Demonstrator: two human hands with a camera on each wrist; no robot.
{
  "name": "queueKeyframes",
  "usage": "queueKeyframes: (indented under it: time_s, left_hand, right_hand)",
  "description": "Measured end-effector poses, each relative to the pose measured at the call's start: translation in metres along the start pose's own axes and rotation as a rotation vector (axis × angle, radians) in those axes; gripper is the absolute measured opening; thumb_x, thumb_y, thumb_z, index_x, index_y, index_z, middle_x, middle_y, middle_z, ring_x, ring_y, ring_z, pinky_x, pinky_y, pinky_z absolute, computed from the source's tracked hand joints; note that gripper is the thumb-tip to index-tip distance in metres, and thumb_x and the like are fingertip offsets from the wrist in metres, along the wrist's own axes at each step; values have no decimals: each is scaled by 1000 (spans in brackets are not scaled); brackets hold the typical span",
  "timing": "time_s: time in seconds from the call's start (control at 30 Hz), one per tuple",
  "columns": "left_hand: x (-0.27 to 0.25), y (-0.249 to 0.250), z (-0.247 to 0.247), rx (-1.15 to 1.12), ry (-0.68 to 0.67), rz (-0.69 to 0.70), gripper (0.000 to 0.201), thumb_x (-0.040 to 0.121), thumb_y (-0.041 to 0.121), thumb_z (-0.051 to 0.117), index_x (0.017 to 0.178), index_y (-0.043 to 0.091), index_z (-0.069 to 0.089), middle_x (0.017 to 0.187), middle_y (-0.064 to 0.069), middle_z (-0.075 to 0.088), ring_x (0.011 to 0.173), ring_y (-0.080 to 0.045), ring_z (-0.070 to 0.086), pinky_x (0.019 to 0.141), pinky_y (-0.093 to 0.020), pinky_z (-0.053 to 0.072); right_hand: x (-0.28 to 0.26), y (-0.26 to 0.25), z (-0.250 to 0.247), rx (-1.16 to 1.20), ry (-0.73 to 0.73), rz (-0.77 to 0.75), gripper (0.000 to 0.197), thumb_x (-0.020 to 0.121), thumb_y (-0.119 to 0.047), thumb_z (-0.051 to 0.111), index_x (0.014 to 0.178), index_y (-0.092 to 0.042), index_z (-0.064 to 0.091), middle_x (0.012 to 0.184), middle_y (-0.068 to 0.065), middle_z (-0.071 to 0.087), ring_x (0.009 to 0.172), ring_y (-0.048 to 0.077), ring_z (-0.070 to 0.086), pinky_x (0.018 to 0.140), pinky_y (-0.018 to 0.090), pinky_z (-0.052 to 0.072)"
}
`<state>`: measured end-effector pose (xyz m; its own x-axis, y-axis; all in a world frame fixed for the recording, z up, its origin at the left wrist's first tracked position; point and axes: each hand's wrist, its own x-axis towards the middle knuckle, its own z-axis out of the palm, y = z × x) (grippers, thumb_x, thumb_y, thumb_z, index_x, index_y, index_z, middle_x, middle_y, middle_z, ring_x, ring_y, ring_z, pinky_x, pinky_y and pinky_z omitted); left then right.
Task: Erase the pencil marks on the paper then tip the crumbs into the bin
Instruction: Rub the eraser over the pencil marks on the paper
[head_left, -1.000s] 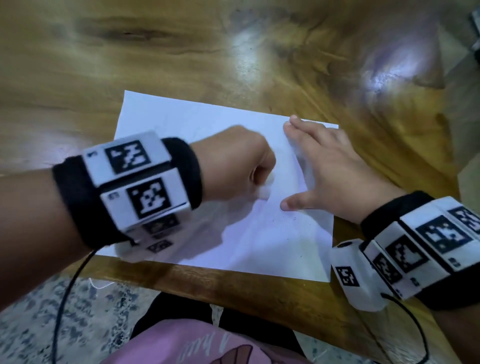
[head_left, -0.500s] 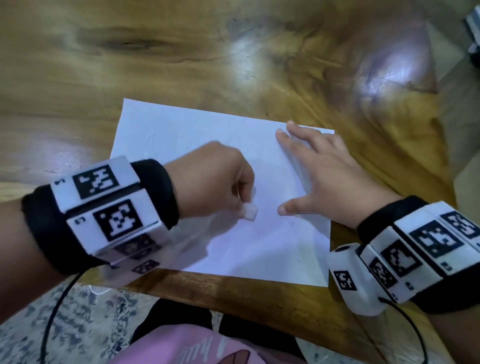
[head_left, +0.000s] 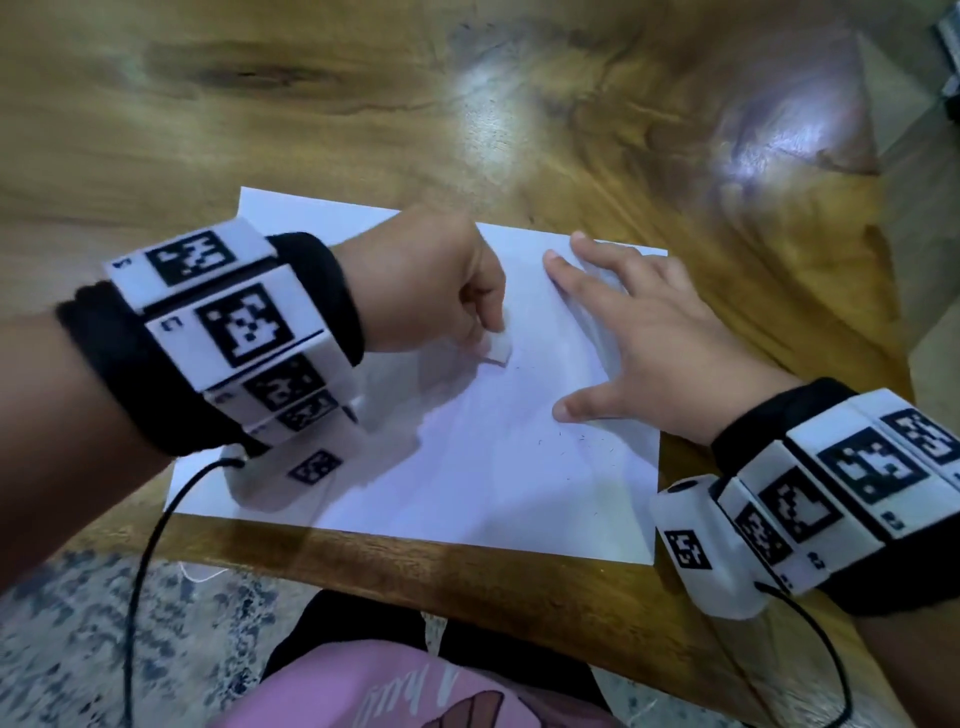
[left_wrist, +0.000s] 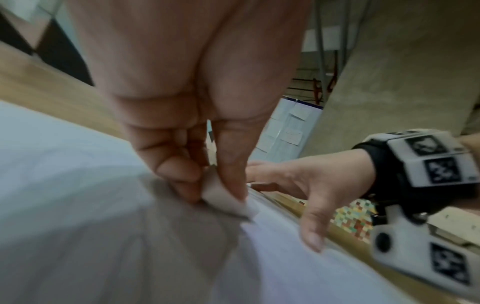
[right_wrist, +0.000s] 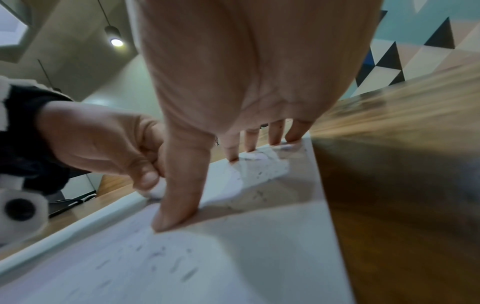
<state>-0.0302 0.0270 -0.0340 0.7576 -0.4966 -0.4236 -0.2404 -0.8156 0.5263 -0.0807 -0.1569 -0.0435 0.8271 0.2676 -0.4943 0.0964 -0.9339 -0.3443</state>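
Note:
A white sheet of paper (head_left: 498, 478) lies on the wooden table (head_left: 363, 104) near its front edge. My left hand (head_left: 436, 291) pinches a small white eraser (head_left: 500, 347) between thumb and fingers and presses its tip onto the middle of the sheet; the left wrist view shows the eraser (left_wrist: 228, 201) held against the paper (left_wrist: 64, 148). My right hand (head_left: 639, 338) lies flat with fingers spread on the sheet's right side. Small dark eraser crumbs (head_left: 582, 439) are scattered near the right thumb, and the crumbs (right_wrist: 168, 261) show on the paper (right_wrist: 259, 257) in the right wrist view.
The table's front edge (head_left: 467, 571) runs just below the sheet, with speckled floor (head_left: 67, 639) and my pink clothing (head_left: 395, 691) beneath. Bare wood extends behind and to the right of the paper. No bin is in view.
My left hand slid the eraser back toward me and left, then forward and right again across the paper. The right hand stayed flat in place.

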Motion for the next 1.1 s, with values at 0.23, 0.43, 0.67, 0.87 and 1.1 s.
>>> queueKeyframes:
  time_s: [0.23,0.43,0.67,0.87,1.1]
  left_hand:
    - [4,1,-6,18,46,-39,5,71,17,73,74,19,68,57,11,52,55,-11,47,51,-19,32]
    - [9,9,-10,-9,234,-79,9,72,19,71,80,16,69,56,12,49,71,-17,54,64,-21,34]
    - [-6,0,-4,84,7,13,9,71,15,70,79,19,71,70,1,63,67,-17,52,55,-16,34]
    - [6,0,-8,41,192,-24,4,74,16,70,73,18,66,56,10,49,66,-20,50,51,-25,31]
    - [11,7,-8,8,161,-11,14,70,27,74,79,18,70,58,11,50,61,-15,48,50,-14,31]
  right_hand:
    - [0,-2,0,-25,-8,-3,111,61,-50,78,144,-45,5,152,-23,-5,127,-2,0,110,25,13]
    - [0,-2,0,-18,-5,3,111,61,-49,78,144,-45,4,151,-23,-4,128,-1,0,112,28,15]
    - [-1,-2,0,-22,-8,-2,110,62,-49,77,144,-44,5,152,-22,-5,130,2,0,112,29,16]
    - [0,-2,0,-30,-4,-7,110,61,-50,77,144,-44,5,152,-22,-5,127,-1,0,110,26,14]
    - [0,-2,1,-22,-5,-5,111,61,-49,78,144,-44,4,152,-22,-5,130,0,-1,110,25,14]
